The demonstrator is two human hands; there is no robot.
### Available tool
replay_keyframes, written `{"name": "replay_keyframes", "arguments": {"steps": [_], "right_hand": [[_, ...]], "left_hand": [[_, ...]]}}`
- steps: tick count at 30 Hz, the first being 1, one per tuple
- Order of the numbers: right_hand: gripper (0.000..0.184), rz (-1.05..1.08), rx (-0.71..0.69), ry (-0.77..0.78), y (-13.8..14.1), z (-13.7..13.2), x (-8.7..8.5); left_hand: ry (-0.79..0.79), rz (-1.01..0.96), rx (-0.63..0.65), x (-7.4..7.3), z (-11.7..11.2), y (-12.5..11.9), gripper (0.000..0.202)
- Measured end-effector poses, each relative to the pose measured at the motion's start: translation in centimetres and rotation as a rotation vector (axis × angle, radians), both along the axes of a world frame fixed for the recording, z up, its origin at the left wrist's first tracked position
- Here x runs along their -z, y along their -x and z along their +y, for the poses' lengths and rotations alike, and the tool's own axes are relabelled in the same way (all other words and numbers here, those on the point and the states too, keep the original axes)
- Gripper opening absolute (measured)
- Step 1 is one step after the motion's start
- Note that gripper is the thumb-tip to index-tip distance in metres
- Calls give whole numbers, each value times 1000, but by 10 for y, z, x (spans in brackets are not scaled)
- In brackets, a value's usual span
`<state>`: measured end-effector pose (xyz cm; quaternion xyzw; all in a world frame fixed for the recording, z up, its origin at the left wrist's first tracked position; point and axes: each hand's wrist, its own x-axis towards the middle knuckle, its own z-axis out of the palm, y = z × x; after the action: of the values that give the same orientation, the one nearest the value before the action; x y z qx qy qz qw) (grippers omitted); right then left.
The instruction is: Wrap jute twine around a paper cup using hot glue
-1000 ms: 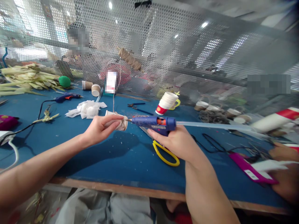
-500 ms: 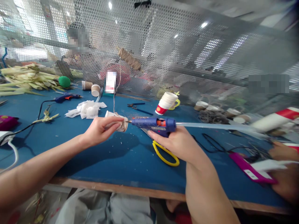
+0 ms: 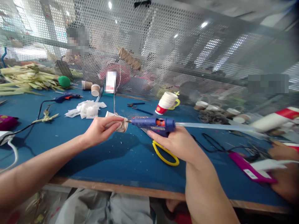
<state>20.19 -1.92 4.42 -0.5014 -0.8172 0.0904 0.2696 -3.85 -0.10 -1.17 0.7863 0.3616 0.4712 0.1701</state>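
My left hand (image 3: 100, 130) is closed around a small white paper cup (image 3: 111, 115), which lies tilted in the fingers. Twine (image 3: 114, 101) runs down to the cup from a spool (image 3: 129, 59) at the mesh screen. In my right hand (image 3: 179, 143) is a blue glue gun (image 3: 153, 123) with a long clear glue stick (image 3: 210, 125) out of its back. Its nozzle meets the cup's right end, by the twine there. Yellow-handled scissors (image 3: 163, 157) lie under the glue gun, their blades partly hidden.
Behind the cup are white crumpled material (image 3: 86, 109), pliers (image 3: 140, 108) and stacked paper cups (image 3: 166, 102). A second glue gun (image 3: 67, 97) lies left. At right are a purple box (image 3: 249, 168) and another person's hand (image 3: 280, 152). The perforated screen (image 3: 163, 46) bounds the back.
Almost nothing differs. The glue gun has shifted very slightly left; both hands keep their hold, and the cup stays in place.
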Motion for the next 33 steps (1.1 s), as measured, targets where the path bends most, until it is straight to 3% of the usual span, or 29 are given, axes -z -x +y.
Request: {"name": "replay_keyframes", "arguments": {"steps": [18,33], "right_hand": [[20,-54,33,46,1,-4,-1],[16,-60,7,-37,1,-3,0]], "left_hand": [[11,-19,-15,1,1,-1,25],[34,-32,-19,2,2,-1,25]]}}
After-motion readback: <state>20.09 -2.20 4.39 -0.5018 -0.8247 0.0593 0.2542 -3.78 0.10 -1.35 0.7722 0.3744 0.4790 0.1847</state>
